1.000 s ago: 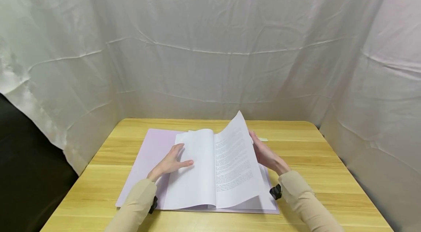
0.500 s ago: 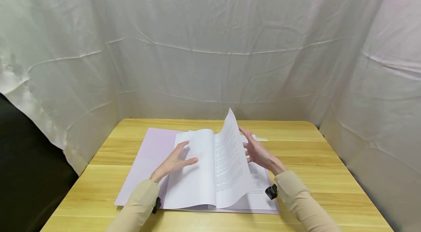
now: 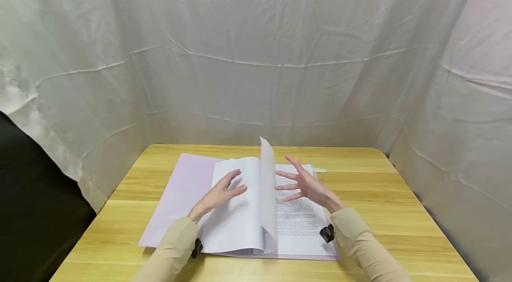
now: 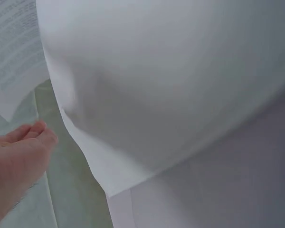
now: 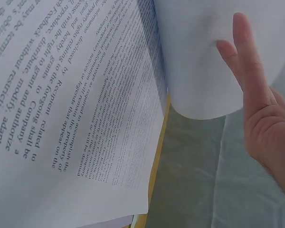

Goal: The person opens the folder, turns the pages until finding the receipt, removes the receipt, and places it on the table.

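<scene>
A lilac folder (image 3: 182,188) lies spread on the table with white sheets in it. One sheet (image 3: 268,197) stands nearly upright at the middle, its top corner curling left. My right hand (image 3: 309,186), fingers straight and spread, has its fingertips right at the back of this sheet; in the right wrist view the fingers overlap the blank sheet (image 5: 194,71). Below it lies a printed page (image 3: 300,222). Over the blank turned pages (image 3: 230,228) on the left, my left hand (image 3: 219,194) hovers with thumb and fingers apart and nothing between them.
The wooden table (image 3: 384,211) extends on both sides of the folder. A small pale tab (image 3: 319,170) sticks out past the folder's upper right edge. A light grey curtain (image 3: 256,86) surrounds the table, with a black area (image 3: 36,202) at left.
The sheet has swung from leaning right to nearly upright, uncovering the printed page below. My right hand has moved left with its fingers spreading; my left hand has shifted slightly right.
</scene>
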A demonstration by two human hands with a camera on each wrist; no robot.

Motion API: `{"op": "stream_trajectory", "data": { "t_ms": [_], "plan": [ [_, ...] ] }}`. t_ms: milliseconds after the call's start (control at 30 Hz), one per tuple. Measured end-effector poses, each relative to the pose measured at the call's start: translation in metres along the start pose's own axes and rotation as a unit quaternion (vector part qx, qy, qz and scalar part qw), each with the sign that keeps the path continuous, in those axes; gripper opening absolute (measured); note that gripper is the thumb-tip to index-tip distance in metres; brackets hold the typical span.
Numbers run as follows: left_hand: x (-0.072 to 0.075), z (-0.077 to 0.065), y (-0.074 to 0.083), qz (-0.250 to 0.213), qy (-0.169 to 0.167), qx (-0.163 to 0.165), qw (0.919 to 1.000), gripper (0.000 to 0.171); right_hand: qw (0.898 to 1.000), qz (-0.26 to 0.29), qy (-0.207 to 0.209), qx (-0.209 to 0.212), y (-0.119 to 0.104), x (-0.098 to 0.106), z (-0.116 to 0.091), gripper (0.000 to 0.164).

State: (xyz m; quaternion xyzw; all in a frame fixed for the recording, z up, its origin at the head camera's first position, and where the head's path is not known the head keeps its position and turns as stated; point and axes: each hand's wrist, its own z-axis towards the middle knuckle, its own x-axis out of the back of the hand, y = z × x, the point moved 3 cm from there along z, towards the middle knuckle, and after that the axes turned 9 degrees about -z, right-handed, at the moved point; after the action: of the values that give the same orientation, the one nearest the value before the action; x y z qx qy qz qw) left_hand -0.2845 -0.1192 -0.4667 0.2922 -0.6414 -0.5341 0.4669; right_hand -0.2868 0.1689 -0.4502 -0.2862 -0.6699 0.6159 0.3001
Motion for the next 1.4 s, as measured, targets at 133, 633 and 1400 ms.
{"op": "stream_trajectory", "data": {
  "t_ms": [133, 633, 1400],
  "plan": [
    [-0.004, 0.005, 0.004, -0.044, -0.018, -0.009, 0.9989, 0.071, 1.0, -0.004, 0.001, -0.002, 0.002, -0.001, 0.0, 0.058],
    [-0.006, 0.012, 0.004, -0.113, -0.007, -0.013, 0.9934, 0.058, 1.0, -0.024, 0.002, -0.017, 0.004, -0.005, 0.004, 0.058],
    [0.01, 0.007, -0.016, -0.162, 0.145, 0.104, 0.9706, 0.073, 0.989, -0.135, 0.037, -0.045, 0.023, 0.01, -0.001, 0.059]
  ]
}}
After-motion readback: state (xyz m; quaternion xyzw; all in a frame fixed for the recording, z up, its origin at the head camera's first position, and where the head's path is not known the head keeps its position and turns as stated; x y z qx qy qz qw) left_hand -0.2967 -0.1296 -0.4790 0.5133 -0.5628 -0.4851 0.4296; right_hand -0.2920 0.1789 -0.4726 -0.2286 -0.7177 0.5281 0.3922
